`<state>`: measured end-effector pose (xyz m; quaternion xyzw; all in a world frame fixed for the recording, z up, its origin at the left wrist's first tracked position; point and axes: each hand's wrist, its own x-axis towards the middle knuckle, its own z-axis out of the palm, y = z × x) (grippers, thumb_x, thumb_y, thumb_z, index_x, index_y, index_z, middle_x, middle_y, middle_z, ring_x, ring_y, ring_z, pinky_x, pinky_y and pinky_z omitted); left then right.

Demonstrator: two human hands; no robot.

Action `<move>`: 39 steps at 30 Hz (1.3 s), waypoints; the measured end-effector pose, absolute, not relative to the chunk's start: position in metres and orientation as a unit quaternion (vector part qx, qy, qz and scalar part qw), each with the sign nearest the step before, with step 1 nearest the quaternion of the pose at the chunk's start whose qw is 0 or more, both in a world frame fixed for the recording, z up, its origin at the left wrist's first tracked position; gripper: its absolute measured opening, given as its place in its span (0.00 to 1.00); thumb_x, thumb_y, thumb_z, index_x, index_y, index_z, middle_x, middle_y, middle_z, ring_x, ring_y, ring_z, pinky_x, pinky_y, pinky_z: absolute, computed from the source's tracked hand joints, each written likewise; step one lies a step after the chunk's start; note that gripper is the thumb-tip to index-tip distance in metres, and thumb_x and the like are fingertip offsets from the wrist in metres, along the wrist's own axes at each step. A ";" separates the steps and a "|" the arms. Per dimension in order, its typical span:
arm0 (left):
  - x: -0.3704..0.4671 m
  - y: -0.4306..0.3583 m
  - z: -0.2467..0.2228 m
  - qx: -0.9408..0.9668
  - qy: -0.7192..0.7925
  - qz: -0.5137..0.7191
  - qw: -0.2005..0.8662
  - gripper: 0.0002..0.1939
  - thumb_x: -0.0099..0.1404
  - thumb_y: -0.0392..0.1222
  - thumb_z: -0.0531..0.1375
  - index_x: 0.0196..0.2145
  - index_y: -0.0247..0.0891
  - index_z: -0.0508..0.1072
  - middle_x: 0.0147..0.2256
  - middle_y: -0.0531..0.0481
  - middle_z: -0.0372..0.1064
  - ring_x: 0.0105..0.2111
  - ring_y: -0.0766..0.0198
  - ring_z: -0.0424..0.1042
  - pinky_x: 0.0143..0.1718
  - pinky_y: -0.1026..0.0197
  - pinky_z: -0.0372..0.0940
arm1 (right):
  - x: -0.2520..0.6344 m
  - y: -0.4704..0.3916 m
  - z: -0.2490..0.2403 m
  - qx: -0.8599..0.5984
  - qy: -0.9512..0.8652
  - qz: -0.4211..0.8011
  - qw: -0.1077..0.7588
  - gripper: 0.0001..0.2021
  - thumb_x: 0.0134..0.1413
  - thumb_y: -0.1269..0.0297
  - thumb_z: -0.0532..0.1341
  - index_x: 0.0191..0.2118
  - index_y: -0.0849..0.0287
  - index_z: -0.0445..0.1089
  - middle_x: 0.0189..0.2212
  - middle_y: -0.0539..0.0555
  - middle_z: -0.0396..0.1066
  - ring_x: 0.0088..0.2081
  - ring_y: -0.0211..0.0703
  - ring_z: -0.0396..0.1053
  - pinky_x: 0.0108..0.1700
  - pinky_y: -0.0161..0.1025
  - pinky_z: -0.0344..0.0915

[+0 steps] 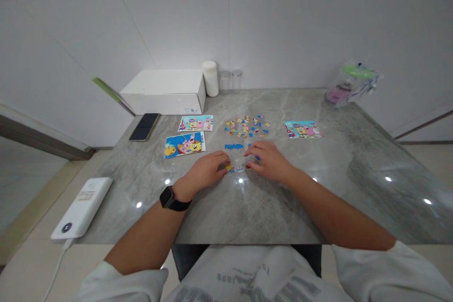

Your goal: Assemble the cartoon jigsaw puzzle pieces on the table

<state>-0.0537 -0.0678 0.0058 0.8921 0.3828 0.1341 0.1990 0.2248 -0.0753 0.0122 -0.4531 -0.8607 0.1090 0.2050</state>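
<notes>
I see the L hand (pixel 206 169) w/ fingers part-curled at a yellow puzzle pc (pixel 230 168) and the R hand (pixel 271 160) w/ fingers loosely spread by a red pc (pixel 248 166); can't tell if either grips. Just beyond, a blue strip (pixel 233 146), then scattered loose pcs (pixel 251 135), all on my grey marbled desk (pixel 226 212), w/ white box (pixel 163 92) at back L, pale wall (pixel 283 33) behind.

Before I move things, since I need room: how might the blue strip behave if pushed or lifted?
The blue strip looks flat, so it should slide rather than roll. Its jagged lower edge suggests interlocking, so it may come apart if lifted. The glossy table probably offers little grip.
</notes>
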 end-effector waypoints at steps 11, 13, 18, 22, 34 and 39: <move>-0.056 -0.064 0.005 0.890 0.375 0.160 0.205 0.14 0.67 0.34 0.65 0.50 0.42 0.77 0.54 0.45 0.76 0.54 0.54 0.76 0.59 0.51 0.71 | 0.250 -0.091 0.013 -0.481 -0.855 0.090 0.169 0.09 0.61 0.66 0.69 0.47 0.52 0.80 0.48 0.56 0.78 0.51 0.54 0.73 0.55 0.52 0.63; -0.055 -0.065 0.005 0.890 0.376 0.162 0.202 0.14 0.67 0.34 0.65 0.50 0.41 0.76 0.54 0.45 0.76 0.54 0.54 0.76 0.59 0.51 0.71 | 0.242 -0.091 0.006 -0.475 -0.858 0.088 0.174 0.09 0.61 0.65 0.69 0.47 0.52 0.80 0.48 0.56 0.78 0.52 0.54 0.72 0.56 0.52 0.62; -0.054 -0.066 0.006 0.886 0.382 0.177 0.195 0.14 0.69 0.34 0.63 0.52 0.42 0.76 0.54 0.45 0.75 0.53 0.55 0.76 0.57 0.53 0.72 | 0.229 -0.094 -0.003 -0.462 -0.869 0.082 0.158 0.10 0.63 0.62 0.70 0.49 0.51 0.81 0.50 0.57 0.77 0.53 0.54 0.70 0.57 0.53 0.60; -0.049 -0.070 0.010 0.888 0.364 0.195 0.202 0.13 0.71 0.35 0.61 0.52 0.42 0.78 0.53 0.45 0.75 0.52 0.56 0.75 0.56 0.54 0.71 | 0.227 -0.094 -0.006 -0.464 -0.867 0.080 0.161 0.08 0.63 0.64 0.69 0.47 0.51 0.81 0.49 0.56 0.77 0.54 0.53 0.70 0.58 0.52 0.59; -0.031 -0.085 0.011 0.927 0.326 0.132 0.131 0.13 0.74 0.46 0.62 0.53 0.46 0.82 0.53 0.45 0.75 0.54 0.51 0.69 0.59 0.46 0.62 | 0.232 -0.093 -0.004 -0.466 -0.869 0.074 0.148 0.06 0.63 0.62 0.69 0.45 0.51 0.82 0.48 0.56 0.77 0.52 0.53 0.70 0.56 0.51 0.59; -0.030 -0.086 0.010 0.926 0.331 0.127 0.129 0.14 0.74 0.46 0.62 0.54 0.47 0.82 0.54 0.45 0.74 0.55 0.50 0.69 0.59 0.46 0.62 | 0.233 -0.092 -0.005 -0.465 -0.869 0.078 0.149 0.06 0.63 0.63 0.69 0.44 0.51 0.82 0.47 0.56 0.77 0.51 0.53 0.71 0.56 0.52 0.59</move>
